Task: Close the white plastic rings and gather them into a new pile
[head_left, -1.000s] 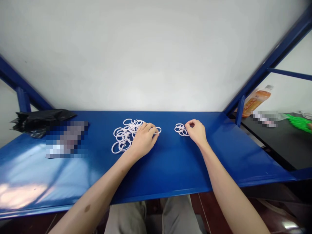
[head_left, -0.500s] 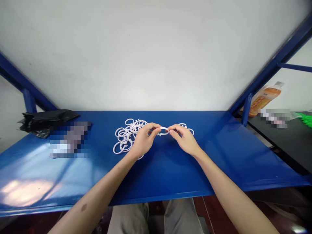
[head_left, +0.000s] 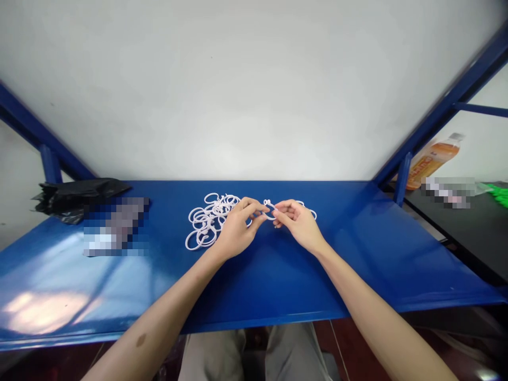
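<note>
A white plastic ring with a small eyelet, like a curtain ring [head_left: 269, 203], is held between my two hands above the blue table [head_left: 270, 286]. My right hand [head_left: 296, 222] pinches its right side between thumb and forefinger. At its left side the thumb and fingertips of my left hand [head_left: 241, 225] are closed on it. Beside and behind my left hand lies a heap of similar white rings [head_left: 206, 225], some overlapping. A few more white rings [head_left: 315, 214] lie behind my right hand, mostly hidden by it.
A black plastic bag [head_left: 79, 193] and a blurred-out dark object [head_left: 123, 222] lie on the table's left part. Blue metal posts [head_left: 403, 177] frame both sides. On a black surface at the right stand an orange drink bottle [head_left: 432, 161] and some green items [head_left: 498, 194].
The ring has been turned in my fingers, so its eyelet has moved from the near left side to the far side. My left hand has shifted slightly to the right.
</note>
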A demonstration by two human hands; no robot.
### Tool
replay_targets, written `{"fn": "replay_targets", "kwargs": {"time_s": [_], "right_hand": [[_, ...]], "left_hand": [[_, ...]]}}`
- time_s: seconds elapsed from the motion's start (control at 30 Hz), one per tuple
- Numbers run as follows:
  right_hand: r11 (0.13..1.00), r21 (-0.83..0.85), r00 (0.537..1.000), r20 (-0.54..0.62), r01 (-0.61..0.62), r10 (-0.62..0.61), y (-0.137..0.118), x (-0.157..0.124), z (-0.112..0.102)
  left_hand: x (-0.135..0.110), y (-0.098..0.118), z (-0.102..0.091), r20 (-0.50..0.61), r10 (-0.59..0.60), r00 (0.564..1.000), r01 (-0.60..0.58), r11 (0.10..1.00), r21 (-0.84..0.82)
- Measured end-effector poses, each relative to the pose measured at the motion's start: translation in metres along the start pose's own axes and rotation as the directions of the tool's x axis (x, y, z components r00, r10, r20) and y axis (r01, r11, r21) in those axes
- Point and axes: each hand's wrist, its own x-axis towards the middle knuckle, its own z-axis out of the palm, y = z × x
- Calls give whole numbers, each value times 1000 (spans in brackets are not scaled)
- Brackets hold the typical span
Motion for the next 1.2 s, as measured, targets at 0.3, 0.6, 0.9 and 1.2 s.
{"fn": "replay_targets", "kwargs": {"time_s": [0.3,0.6,0.9,1.2], "right_hand": [[989,-109,995,-4,101,-102,9,-4,12],[906,-305,955,67,295,-288,1,-12,16],[833,-389,917,110,394,-383,-4,-13,17],[690,-724,898,-291,20,-331,-1,10,-40]], "left_hand": [[-2,-10,13,53,-353,934,349,873,-339],[-4,-6,7,43,-206,978,210,958,-197],[-1,2,3,40,-160,986,165,971,-173],[6,-24,-20,25,-79,997,62,917,393]]}}
